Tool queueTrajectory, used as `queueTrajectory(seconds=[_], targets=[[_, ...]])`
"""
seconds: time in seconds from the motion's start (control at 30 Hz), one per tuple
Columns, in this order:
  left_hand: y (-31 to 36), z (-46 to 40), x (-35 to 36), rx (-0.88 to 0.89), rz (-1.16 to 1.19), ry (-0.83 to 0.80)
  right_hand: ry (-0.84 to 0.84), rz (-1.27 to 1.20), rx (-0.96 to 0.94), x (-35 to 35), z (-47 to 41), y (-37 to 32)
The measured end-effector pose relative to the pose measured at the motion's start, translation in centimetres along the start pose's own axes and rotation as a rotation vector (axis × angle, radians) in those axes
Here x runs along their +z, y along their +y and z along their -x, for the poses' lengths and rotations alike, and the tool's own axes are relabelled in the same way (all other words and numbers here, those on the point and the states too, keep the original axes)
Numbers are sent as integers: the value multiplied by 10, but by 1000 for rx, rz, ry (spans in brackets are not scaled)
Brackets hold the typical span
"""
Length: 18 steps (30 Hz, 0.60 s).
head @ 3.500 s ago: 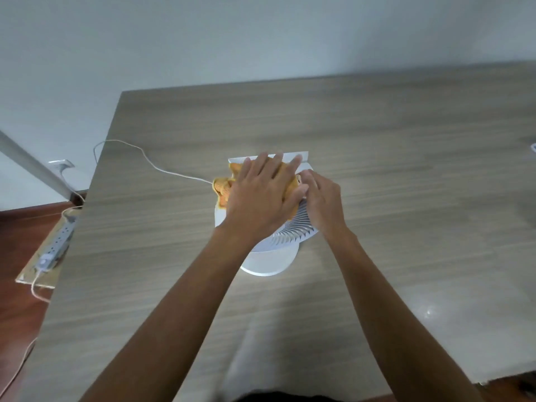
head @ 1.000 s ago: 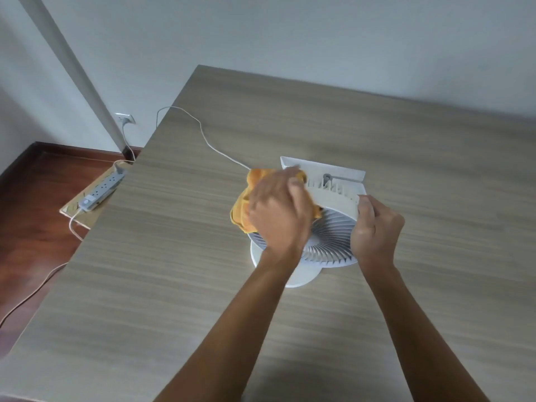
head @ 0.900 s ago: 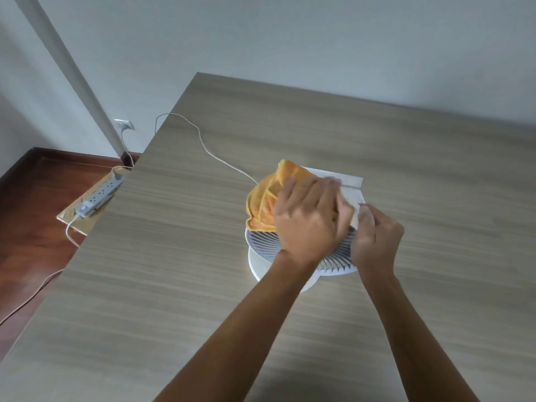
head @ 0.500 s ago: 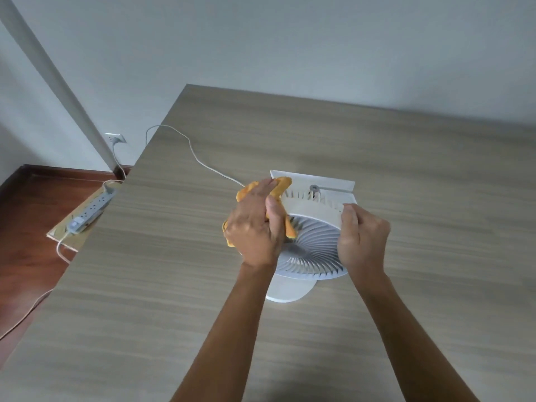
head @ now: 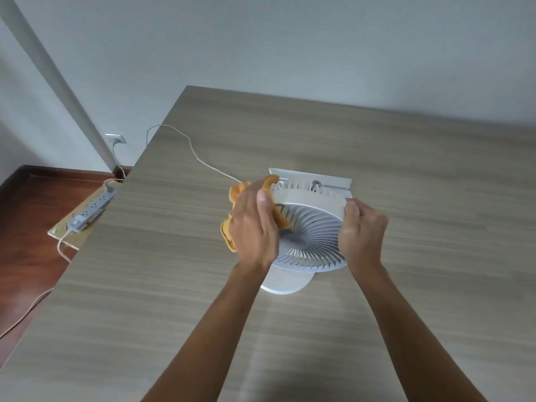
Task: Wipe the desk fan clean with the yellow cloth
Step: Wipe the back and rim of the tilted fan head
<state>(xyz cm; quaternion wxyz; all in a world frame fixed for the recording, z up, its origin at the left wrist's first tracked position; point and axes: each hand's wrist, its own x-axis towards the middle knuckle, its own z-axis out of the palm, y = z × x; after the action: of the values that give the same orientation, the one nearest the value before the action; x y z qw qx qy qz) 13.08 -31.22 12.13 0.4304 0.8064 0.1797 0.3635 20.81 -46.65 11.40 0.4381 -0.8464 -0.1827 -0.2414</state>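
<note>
A white desk fan (head: 311,239) stands on its round base in the middle of the wooden table (head: 406,175), its spiral grille tilted up toward me. My left hand (head: 253,227) is closed around the yellow cloth (head: 237,191) and presses it against the fan's left rim; most of the cloth is hidden under the hand. My right hand (head: 362,230) grips the fan's right rim, thumb on the upper edge.
The fan's white cord (head: 191,146) runs back left across the table and over its edge. On the floor at left lies a power strip (head: 92,210) on a board, below a wall socket (head: 115,139). The table's left edge is close.
My left hand with the cloth swept across the grille to the right and back to the left rim. My right hand kept its hold on the right rim. My head shifted slightly.
</note>
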Motion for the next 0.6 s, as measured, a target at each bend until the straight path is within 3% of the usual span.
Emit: queueTrajectory(seconds=[0.1, 0.17, 0.37, 0.6], targets=[[16, -8, -5, 346, -9, -200, -11, 17, -25, 0, 0, 0], [8, -13, -11, 452, -5, -348, -12, 13, -13, -1, 0, 2], [-25, -28, -29, 465, -71, -499, -13, 4, -42, 3, 0, -3], [-31, -37, -21, 542, -92, -484, -26, -17, 25, 1, -4, -2]])
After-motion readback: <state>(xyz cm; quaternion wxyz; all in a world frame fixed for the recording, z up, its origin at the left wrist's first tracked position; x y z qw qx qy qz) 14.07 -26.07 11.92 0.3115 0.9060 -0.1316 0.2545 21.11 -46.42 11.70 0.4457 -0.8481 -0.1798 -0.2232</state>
